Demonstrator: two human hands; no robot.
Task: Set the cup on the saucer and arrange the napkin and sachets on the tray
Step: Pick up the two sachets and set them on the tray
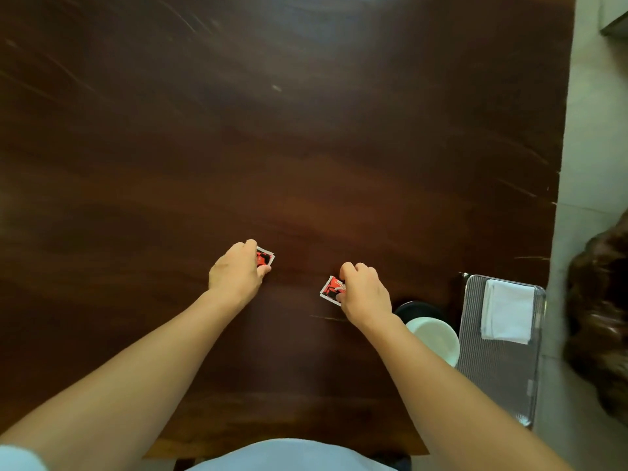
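Table: dark brown wooden table (306, 130) fills most of the frame, bare across the upper half, its right edge running down the right side of the picture
Left hand: left hand (236, 271) sits just left of centre, low in the frame, knuckles up, fingers curled and closed on a sachet at table level
Left sachet: red, black and white left sachet (265, 257) pokes out from the upper right side of that hand, only its far corner showing; whether it lies on the wood or is lifted cannot be told
Right sachet: right sachet (331, 289) of the same colours lies right of centre, tilted, its left part visible on the wood
Right hand: right hand (365, 294) just right of it, fingers bent down and pinching the sachet's right edge
Saucer: dark saucer (419, 309) lower right, mostly hidden behind the right forearm and the cup
Cup: pale cup (436, 338) seen from above, resting over the saucer's near side, just left of the tray
Tray: grey ribbed tray (496, 379) at the table's right edge, lower right of the frame
Napkin: white folded napkin (508, 316) lies on the far end of the tray
Floor: pale floor (594, 130) runs along the right border
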